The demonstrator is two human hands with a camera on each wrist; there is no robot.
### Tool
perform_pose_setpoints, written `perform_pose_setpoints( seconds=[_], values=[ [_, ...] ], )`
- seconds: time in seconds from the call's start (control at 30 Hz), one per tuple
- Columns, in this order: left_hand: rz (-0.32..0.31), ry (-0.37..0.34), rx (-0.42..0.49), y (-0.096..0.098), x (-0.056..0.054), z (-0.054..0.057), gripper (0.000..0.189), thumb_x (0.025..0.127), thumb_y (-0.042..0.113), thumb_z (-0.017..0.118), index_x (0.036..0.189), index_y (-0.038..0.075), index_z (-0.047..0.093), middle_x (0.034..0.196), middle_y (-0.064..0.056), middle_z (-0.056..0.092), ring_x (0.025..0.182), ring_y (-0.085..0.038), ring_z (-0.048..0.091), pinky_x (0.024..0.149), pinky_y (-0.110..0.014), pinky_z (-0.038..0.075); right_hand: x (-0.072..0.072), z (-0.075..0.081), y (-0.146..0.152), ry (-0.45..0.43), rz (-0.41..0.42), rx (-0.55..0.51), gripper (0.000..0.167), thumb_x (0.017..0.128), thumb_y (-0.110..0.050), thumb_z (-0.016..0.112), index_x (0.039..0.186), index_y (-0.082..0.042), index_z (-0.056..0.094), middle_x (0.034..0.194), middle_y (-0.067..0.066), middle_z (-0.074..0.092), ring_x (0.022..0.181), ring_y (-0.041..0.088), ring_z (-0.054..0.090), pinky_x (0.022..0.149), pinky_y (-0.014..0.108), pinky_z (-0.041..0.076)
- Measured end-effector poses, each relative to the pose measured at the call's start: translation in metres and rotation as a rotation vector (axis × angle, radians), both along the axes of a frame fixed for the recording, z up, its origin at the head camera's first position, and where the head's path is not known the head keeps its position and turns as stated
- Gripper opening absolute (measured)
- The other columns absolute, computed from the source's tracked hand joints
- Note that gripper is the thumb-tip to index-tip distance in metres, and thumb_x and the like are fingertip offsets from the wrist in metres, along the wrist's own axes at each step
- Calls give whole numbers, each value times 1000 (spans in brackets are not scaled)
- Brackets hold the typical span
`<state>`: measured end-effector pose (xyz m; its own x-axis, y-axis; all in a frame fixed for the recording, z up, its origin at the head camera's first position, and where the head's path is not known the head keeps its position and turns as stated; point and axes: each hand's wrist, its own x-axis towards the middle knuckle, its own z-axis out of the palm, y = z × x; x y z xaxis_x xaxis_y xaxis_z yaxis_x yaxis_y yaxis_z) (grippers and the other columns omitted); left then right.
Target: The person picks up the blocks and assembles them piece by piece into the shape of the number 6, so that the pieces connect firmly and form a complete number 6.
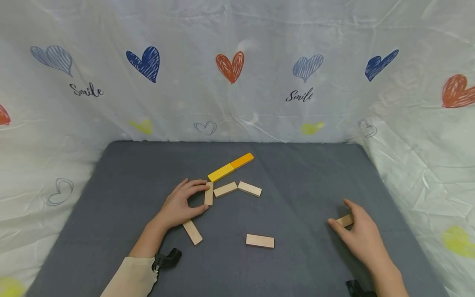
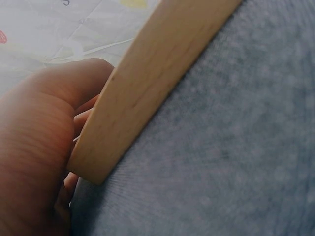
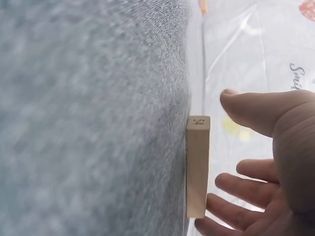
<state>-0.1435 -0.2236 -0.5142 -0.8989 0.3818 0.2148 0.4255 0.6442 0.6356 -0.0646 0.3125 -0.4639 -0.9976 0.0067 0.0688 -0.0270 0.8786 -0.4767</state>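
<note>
While the head view covers the full layout, it also best shows the left hand [image 1: 183,205], which pinches a wooden block [image 1: 209,194] end to end: thumb at the near end, fingertips at the far end. This grip presumably leaves both long sides free, so that the block can sit close to its neighbours. Just beside it, two plain blocks [image 1: 225,189] form a bent row; beyond it, a yellow block [image 1: 221,173] and an orange block [image 1: 243,161] lie end to end. A slanted block [image 1: 193,233] lies partly under the hand, and a lone block [image 1: 260,241] lies nearer the person. The right hand [image 1: 363,231] is well apart at the right, thumb and fingers spread about a far-right block [image 1: 346,220] on the grey cloth [image 1: 304,177].

The left wrist view shows a close wooden face, probably the slanted block's; it hides the fingertips, so the pinch cannot be verified here.

The right wrist view adds what the head view lacks: a two-digit mark on the far-right block's end and a gap between thumb and block. The fingers are extended, not gripping; whether the lowest ones touch the block cannot be told. The spread presumably provides clearance around it.
</note>
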Motion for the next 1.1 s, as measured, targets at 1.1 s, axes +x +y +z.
perform_pose_setpoints(
  seconds=[1.1],
  values=[
    [7,-18,0,1,0,2,62,91,28,93,148,20,70,159,-4,58,155,-38,43,136,-58,20,14,-6,8,-57,-117,-7,101,93,-42,89,156,19,39,140,42,55,127,62,54,97,77,49]
  ],
)
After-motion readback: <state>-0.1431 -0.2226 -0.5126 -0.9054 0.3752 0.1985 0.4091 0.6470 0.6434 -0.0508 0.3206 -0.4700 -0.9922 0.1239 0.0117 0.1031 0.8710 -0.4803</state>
